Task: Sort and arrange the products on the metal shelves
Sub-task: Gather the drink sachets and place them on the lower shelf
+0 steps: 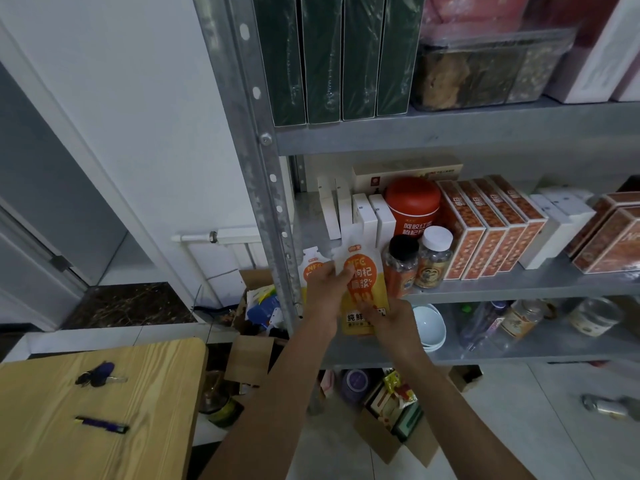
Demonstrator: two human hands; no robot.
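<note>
One pouch [364, 270] at shelf [519, 288] edge

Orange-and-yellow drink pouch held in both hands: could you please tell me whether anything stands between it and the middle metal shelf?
Nothing visible lies between the orange-and-yellow drink pouch and the middle metal shelf; a second matching pouch shows just left, a black-lidded clear jar just right.

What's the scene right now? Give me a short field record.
left hand: grips front pouch at its upper left
right hand: grips its bottom
second pouch: behind left hand, by post
black-cap bottle, white-cap bottle: right of front pouch, on middle shelf
orange boxes: row, right of bottles
</note>
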